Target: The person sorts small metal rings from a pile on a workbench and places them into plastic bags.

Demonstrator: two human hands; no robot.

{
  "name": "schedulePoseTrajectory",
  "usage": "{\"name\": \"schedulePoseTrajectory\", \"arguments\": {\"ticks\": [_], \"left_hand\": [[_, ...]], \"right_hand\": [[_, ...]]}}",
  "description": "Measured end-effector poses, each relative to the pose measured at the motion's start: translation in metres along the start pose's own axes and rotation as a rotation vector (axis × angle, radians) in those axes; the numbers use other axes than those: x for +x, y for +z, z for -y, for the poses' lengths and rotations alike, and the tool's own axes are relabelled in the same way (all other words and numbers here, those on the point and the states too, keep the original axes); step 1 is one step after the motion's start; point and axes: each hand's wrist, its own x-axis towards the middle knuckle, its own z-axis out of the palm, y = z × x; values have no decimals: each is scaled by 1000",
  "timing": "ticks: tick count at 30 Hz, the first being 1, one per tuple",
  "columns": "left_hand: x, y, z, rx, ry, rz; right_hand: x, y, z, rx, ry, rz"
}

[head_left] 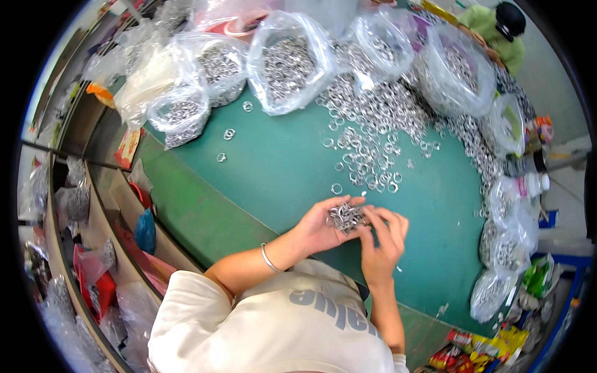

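Observation:
My left hand (318,225) is cupped palm up over the near part of the green table, holding a small heap of silvery metal rings (346,217). Over the right side of that heap, the thumb and fingers of my right hand (382,244) are bent together and touch or nearly touch the rings. Whatever sits between those fingertips is too small to make out. Just beyond both hands, loose rings (370,163) lie scattered on the table, thickening into a large spread pile (388,109) farther back.
Open clear plastic bags of rings, such as a large one (289,65), line the table's (267,161) far edge and right side. A plastic bottle (533,184) stands at the right. Shelf compartments with bags (146,231) flank the left. Far right, a person in green (497,34) sits beyond the bags.

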Motion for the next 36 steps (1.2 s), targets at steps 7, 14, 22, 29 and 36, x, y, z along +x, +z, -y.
{"name": "schedulePoseTrajectory", "arguments": {"ticks": [7, 14, 22, 29, 36], "left_hand": [[-6, 0, -12, -96, 32, 42], [-14, 29, -30, -77, 204, 41], [-8, 44, -17, -4, 195, 18], [15, 7, -34, -191, 193, 3], [19, 31, -13, 121, -57, -40]], "right_hand": [[-33, -17, -26, 189, 254, 12], [-50, -16, -23, 294, 393, 30], [-40, -19, -18, 360, 336, 42], [-43, -16, -29, 322, 359, 13], [-46, -4, -43, 847, 566, -29]]}}
